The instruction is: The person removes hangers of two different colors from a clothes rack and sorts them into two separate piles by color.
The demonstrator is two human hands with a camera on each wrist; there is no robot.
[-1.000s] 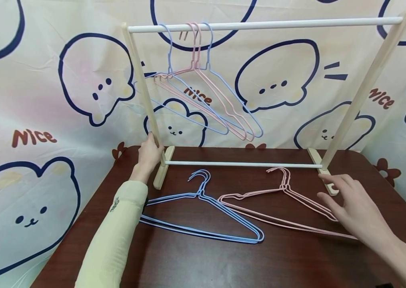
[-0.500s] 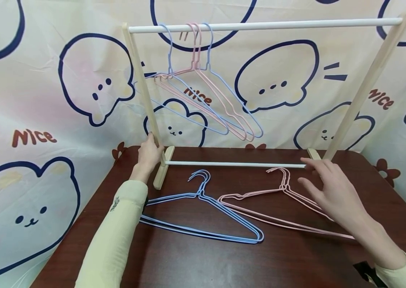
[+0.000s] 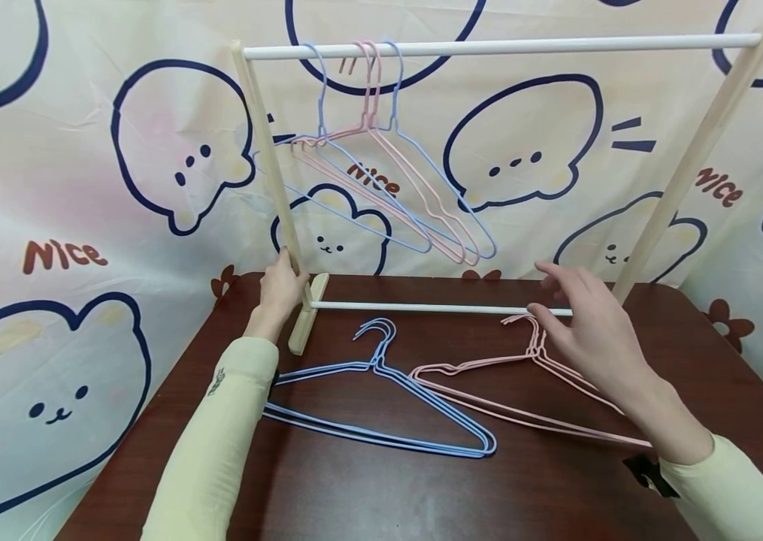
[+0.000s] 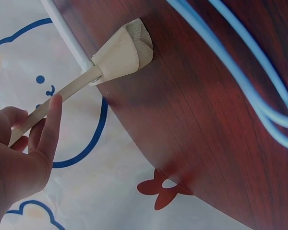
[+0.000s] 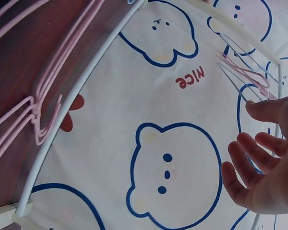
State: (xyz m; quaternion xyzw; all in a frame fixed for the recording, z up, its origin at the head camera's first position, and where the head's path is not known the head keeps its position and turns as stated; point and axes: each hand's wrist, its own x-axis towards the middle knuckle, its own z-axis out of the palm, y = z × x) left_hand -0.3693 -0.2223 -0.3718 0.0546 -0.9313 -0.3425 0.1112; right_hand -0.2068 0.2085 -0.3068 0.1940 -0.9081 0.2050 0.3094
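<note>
Shifting inward with nothing held: right hand (image 3: 591,327) now near the pink hooks

Right hand: one second ago beside the right foot of the rack (image 3: 685,165); now farther left and deeper, in front of the right end of the lower bar (image 3: 422,307). That foot, visible then, is now hidden behind the hand. Fingers loosely bent, thumb spread well away. In the head view the thumb tip lies beside the hooks of the pink hangers (image 3: 535,350); the right wrist view shows a gap, so no contact. Judgement: work is between contacts on this side, with no hanger in hand.

Left hand (image 3: 280,289): unchanged, thumb and fingers wrapped around the left post (image 3: 266,150). Probably steadies the frame.

Hangers: pink ones flat on the table (image 3: 422,496), right; blue hangers (image 3: 377,362) flat on it, left of them, stacked. Exact counts uncertain where wires overlap. Hanging hangers (image 3: 370,124), two pink between two blue, on the upper bar (image 3: 557,45) near its left end. No hanger visibly moved between frames.
</note>
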